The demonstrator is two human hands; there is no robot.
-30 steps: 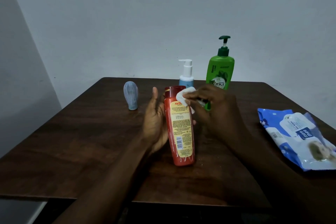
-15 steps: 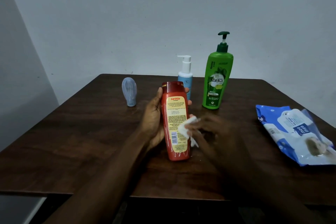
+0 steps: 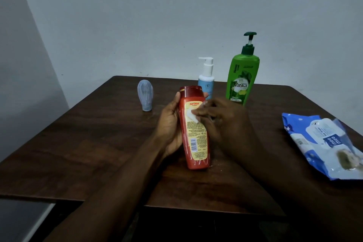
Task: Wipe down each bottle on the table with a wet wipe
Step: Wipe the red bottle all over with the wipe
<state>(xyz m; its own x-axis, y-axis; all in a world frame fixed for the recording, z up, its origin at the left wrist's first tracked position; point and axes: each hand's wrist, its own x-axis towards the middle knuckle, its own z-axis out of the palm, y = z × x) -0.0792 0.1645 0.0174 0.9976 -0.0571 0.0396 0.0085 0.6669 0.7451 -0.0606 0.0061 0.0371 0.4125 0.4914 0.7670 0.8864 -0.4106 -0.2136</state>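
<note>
A red shampoo bottle [image 3: 193, 133] with a yellow back label stands slightly tilted on the dark wooden table [image 3: 88, 143], its base on the surface. My left hand [image 3: 170, 124] grips it from the left side. My right hand [image 3: 220, 118] presses a small white wet wipe [image 3: 191, 115] against the upper part of the label. Behind stand a green pump bottle [image 3: 242, 78] and a small white-and-blue pump bottle [image 3: 206, 76], partly hidden by the red bottle. A pale blue squeeze bottle [image 3: 145, 95] stands upside down on its cap at the left.
An open blue-and-white wet wipe pack [image 3: 322, 143] lies at the table's right edge. A grey wall rises close behind the table. The front table edge runs just below my forearms.
My right hand has slid the wipe from the lower label back up to the upper label. The red bottle stays held in my left hand.
</note>
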